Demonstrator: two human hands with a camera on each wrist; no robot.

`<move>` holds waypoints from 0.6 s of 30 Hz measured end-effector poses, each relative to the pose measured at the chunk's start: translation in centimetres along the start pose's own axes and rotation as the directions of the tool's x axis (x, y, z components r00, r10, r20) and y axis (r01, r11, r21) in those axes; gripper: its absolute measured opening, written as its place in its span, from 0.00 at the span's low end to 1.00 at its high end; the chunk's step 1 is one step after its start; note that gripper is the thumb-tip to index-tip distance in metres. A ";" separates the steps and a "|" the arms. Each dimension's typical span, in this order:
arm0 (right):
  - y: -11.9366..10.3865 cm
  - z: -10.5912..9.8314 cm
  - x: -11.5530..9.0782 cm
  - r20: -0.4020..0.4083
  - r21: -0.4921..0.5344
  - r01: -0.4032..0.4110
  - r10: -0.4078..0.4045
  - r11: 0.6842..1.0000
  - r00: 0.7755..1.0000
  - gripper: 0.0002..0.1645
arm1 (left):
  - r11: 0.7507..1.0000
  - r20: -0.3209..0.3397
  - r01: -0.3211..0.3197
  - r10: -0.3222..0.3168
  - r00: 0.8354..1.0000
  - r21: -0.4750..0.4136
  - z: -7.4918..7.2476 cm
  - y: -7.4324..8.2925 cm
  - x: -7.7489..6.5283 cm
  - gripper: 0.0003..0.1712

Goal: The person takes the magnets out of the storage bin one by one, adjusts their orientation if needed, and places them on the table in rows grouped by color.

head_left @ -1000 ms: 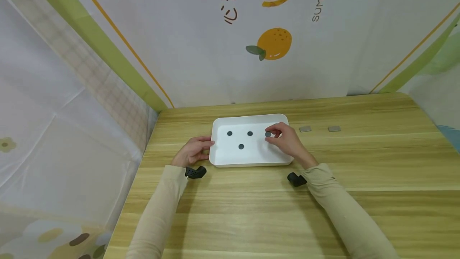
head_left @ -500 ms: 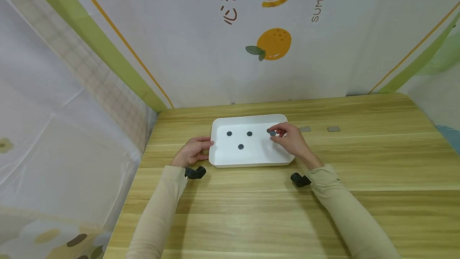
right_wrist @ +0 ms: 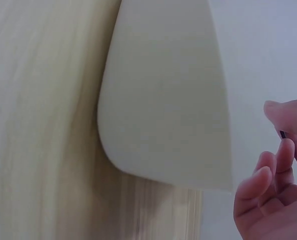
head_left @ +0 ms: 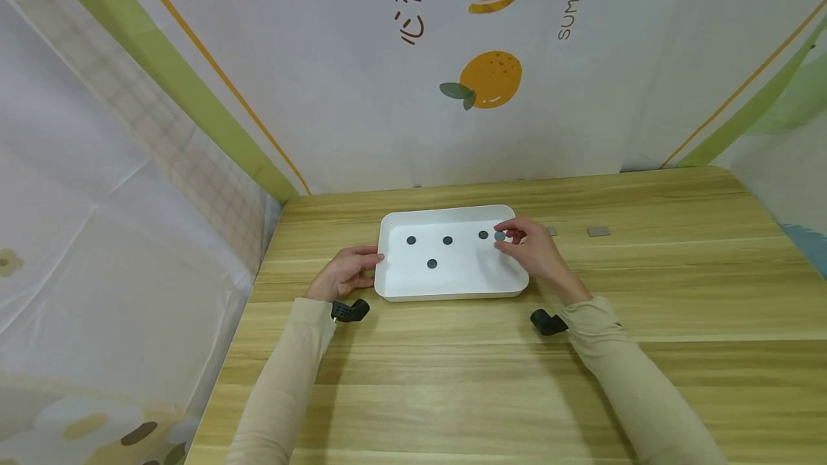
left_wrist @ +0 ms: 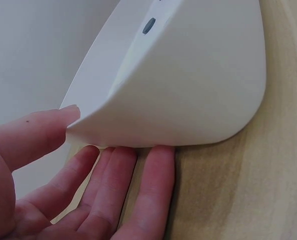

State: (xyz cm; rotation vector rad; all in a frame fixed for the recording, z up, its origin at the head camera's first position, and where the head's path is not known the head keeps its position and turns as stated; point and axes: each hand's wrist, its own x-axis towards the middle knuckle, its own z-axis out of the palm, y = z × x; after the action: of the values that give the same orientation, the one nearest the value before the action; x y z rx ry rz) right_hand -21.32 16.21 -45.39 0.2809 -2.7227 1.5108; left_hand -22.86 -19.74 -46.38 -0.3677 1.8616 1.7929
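A shallow white tray [head_left: 465, 275] sits on the wooden table, with several small dark round discs lying in it. Among them are a left disc [head_left: 411, 240], a middle disc [head_left: 448, 240], a front disc [head_left: 432, 264] and a right disc [head_left: 483, 235]. My left hand [head_left: 349, 270] holds the tray's left end, thumb at the rim and fingertips against the lower outside wall. Over the tray's right end, my right hand [head_left: 535, 250] pinches a grey round disc [head_left: 500, 236] between thumb and fingers. In the right wrist view only the thin dark edge of this held disc [right_wrist: 282, 134] shows.
Right of the tray lie two flat grey rectangular pieces: a near one [head_left: 552, 231], partly hidden by my right hand, and a farther one [head_left: 599, 231]. A printed white curtain [head_left: 349, 92] hangs behind the table [head_left: 439, 379].
My right hand has moved right with the pinched disc, towards the tray's right end. The right disc lying in the tray has come into full view. My left hand stays at the tray.
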 end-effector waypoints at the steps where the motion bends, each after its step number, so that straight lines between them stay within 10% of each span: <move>1: 0.1 -0.1 0.0 0.000 -0.004 0.002 -0.002 1.000 1.000 0.17 | 1.000 -0.002 0.000 0.000 1.000 0.000 0.0 0.0 0.0 0.34; 18: 1.4 -1.3 -0.1 -0.062 -0.035 -0.042 0.040 0.999 0.997 0.16 | 1.000 0.004 -0.010 0.010 1.000 0.007 -0.1 -0.1 0.0 0.35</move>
State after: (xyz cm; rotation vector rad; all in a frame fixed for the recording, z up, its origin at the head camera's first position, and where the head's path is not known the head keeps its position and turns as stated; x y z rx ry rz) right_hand -21.53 18.05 -45.88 0.1764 -2.7208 1.4529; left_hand -22.82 -19.84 -46.41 -0.3527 1.8701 1.7917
